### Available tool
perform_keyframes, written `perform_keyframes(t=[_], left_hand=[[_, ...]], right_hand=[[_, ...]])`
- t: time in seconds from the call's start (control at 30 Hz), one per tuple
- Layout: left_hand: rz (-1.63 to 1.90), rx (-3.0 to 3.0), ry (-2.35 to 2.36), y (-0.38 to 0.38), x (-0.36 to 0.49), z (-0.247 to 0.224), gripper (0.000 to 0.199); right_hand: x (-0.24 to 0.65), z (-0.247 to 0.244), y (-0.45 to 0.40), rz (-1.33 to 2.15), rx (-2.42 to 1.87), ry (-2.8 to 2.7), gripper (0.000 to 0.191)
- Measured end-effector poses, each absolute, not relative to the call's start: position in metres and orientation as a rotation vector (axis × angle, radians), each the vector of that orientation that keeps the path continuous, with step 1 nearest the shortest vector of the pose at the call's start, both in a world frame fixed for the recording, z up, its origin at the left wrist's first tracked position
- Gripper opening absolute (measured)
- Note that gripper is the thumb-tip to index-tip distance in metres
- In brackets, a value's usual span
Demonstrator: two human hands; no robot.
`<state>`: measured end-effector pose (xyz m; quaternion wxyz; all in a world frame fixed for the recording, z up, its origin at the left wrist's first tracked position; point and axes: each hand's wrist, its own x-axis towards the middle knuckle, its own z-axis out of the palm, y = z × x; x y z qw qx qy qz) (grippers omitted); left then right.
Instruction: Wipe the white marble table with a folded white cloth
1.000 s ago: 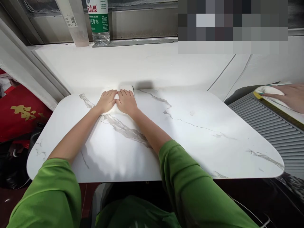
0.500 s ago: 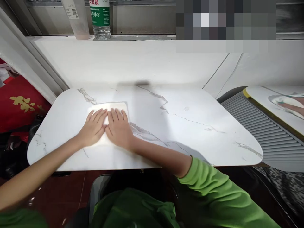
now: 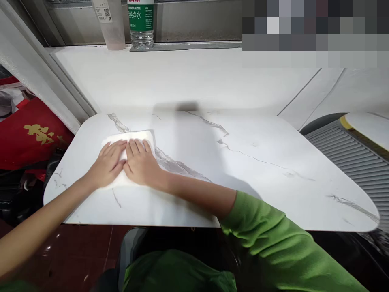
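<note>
A folded white cloth [image 3: 122,179] lies flat on the left part of a white marble-patterned table [image 3: 194,202]. My left hand [image 3: 106,165] rests palm down on its left side, fingers stretched out. Beside it my right hand [image 3: 141,163] presses flat on the cloth's right half, fingers also straight. The two hands are side by side, with fingertips close together near the cloth's far edge. Their palms and part of the cloth beneath are hidden.
On the ledge behind the table stand a translucent cup [image 3: 113,34] and a water bottle [image 3: 142,30] with a green label. A red bag [image 3: 36,129] is at the left. Beyond the table's right end is a grey ribbed surface [image 3: 343,150].
Both hands and the cloth have slid left across the table. The head view has shifted, and another person's arm at the far right is out of sight now.
</note>
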<state>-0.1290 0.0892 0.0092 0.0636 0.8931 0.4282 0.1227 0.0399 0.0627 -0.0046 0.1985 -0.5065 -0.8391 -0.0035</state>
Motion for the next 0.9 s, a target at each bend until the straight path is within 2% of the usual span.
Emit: perform_keyframes(t=[0.23, 0.4, 0.67, 0.9], left_hand=[[0.447, 2.704, 1.289, 0.222, -0.114, 0.005, 0.054], [0.452, 2.695, 1.312, 0.270, -0.101, 0.001, 0.053], [0.410, 2.715, 1.291, 0.257, -0.107, -0.004, 0.056], [0.312, 2.752, 1.288, 0.176, -0.140, 0.001, 0.056]], right_hand=[[0.039, -0.007, 0.183, -0.006, -1.540, -2.187, 0.050], [0.042, -0.012, 0.218, -0.005, -1.644, -2.068, 0.047], [0.044, -0.014, 0.208, 0.011, -1.613, -2.121, 0.051], [0.019, -0.011, 0.133, 0.064, -1.547, -2.131, 0.055]])
